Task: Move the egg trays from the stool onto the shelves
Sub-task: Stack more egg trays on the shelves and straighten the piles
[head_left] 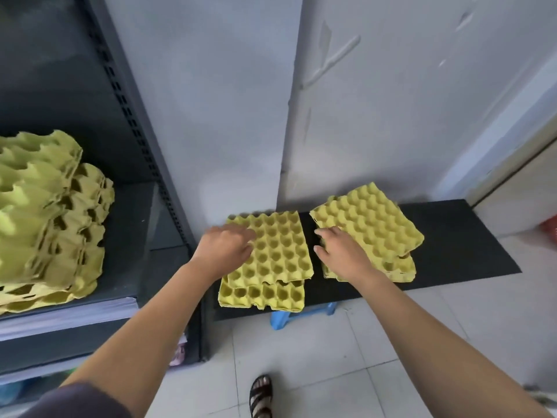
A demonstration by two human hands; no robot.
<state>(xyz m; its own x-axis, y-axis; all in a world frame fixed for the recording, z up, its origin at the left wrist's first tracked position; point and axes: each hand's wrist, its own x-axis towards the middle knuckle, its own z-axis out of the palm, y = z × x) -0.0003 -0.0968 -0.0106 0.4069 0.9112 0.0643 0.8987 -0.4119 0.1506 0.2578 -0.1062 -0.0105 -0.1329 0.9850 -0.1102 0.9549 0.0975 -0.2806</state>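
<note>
Two small stacks of yellow egg trays lie on a black board (458, 236) set over a blue stool (283, 318). The left stack (277, 251) holds two trays, the upper one shifted back. The right stack (373, 224) has its top tray turned askew. My left hand (224, 247) rests on the left edge of the left stack with fingers curled over its rim. My right hand (340, 251) lies on the near-left corner of the right stack, fingers bent down onto it. A tall pile of yellow trays (45, 218) sits on the dark shelf (129, 236) at the left.
The dark metal shelving unit has a perforated upright (135, 128) between the shelf and the board. A white wall stands behind the board. White floor tiles lie below, with my sandalled foot (260, 396). Something red (550, 229) sits at the right edge.
</note>
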